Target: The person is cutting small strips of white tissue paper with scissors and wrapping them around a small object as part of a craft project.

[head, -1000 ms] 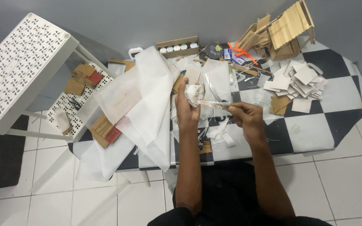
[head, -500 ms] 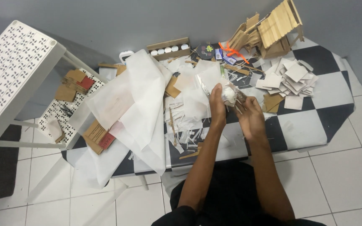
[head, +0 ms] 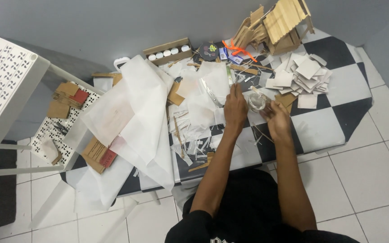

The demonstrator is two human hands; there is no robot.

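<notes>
My left hand (head: 235, 109) lies over the checkered table (head: 334, 121) with its fingers stretched toward the far side, just left of a small whitish, partly clear lump (head: 256, 101). My right hand (head: 275, 119) is closed around the lump's right side. A thin stick (head: 254, 91) pokes up from the lump. Scissors (head: 210, 92) lie on white paper just left of my left hand.
Large white paper sheets (head: 136, 108) cover the table's left half. A stick-built model house (head: 280, 24) and a pile of white card squares (head: 305, 74) sit at the back right. A cardboard tray of small white pots (head: 167, 49) stands behind. A white perforated rack (head: 1, 85) holds cardboard scraps (head: 66, 96).
Both hands moved forward and right from in front of my body out over the table. The lump went from my raised left hand down to the tabletop by my right hand.
</notes>
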